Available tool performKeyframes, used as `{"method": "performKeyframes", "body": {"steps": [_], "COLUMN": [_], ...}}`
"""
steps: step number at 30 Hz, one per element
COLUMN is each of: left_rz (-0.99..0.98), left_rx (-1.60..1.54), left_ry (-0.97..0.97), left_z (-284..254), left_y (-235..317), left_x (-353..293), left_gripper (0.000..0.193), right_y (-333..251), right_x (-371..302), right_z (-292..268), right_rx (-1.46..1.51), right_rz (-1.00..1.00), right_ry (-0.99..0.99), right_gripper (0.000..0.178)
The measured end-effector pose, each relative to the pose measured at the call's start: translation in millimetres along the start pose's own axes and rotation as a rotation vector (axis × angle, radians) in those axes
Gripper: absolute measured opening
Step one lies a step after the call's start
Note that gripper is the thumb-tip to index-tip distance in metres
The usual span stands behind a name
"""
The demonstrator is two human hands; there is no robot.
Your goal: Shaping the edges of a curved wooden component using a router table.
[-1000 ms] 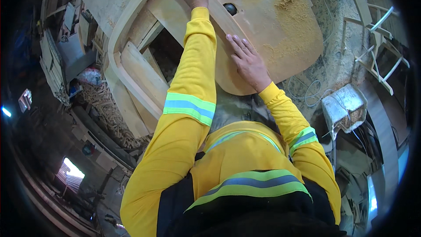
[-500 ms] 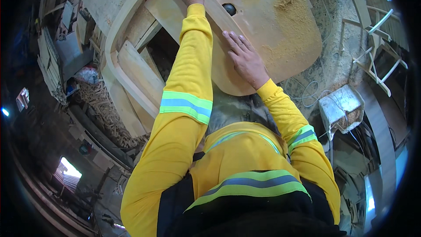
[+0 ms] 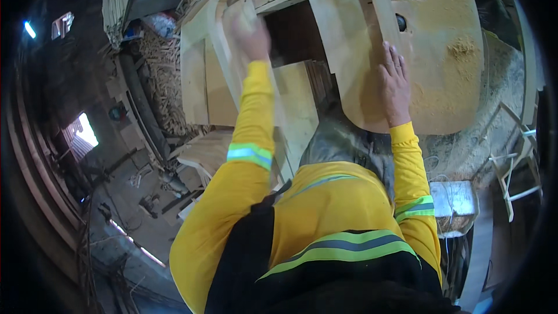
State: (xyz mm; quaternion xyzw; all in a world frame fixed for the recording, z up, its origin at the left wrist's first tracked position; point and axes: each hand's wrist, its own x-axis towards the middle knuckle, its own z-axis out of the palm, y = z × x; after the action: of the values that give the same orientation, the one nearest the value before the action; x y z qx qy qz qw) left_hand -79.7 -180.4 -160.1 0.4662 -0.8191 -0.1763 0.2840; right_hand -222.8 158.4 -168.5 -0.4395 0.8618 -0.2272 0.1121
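1. Left hand [image 3: 251, 38]: shifted from far curve of curved wooden frame [image 3: 378, 6] to its left limb; blurred, grip cannot be told.
2. Right hand [image 3: 395, 84]: fingers extended, resting at right limb; judged the only clear steadying contact.
3. Frame overlies sawdust-strewn desk [image 3: 444, 96].
4. Whitish bin [image 3: 456, 197], right: contents indistinct, brownish.

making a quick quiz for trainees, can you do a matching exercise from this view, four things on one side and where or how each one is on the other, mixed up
1. left hand
2. right hand
3. sawdust heap
4. box

A. silvery-white, beside the yellow right sleeve
B. sharp, fingers extended, at the right side of the curved wooden frame
C. blurred, at the left side of that frame
D. on the board, right of the dark round spot

Pairs: 1-C, 2-B, 3-D, 4-A
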Motion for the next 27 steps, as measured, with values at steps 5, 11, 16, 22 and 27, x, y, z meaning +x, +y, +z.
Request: {"method": "performKeyframes", "body": {"steps": [5,11,16,22,27], "left_rz": [-0.571,-0.547,-0.608,-0.562,-0.568], "left_rx": [0.529,0.339,0.402,0.434,0.28], "left_ry": [-0.164,-0.369,-0.483,-0.413,-0.459], "left_z": [-147,-177,-160,-176,-162], "left_y": [-163,-212,-204,-217,-188], "left_x": [-57,-100,-93,-97,-96], "left_gripper": [0.097,0.102,0.095,0.09,0.086], "right_y": [-16,-17,-11,-17,-10], "right_x": [13,17,16,22,21], "right_z": [1,1,-4,-15,-14], "right_rx": [0.008,0.092,0.023,0.043,0.046], "right_rz": [-0.035,-0.047,-0.027,-0.04,-0.02], "right_ry": [-0.007,0.022,0.051,0.072,0.009], "right_gripper": [0.013,0.018,0.029,0.031,0.026]}}
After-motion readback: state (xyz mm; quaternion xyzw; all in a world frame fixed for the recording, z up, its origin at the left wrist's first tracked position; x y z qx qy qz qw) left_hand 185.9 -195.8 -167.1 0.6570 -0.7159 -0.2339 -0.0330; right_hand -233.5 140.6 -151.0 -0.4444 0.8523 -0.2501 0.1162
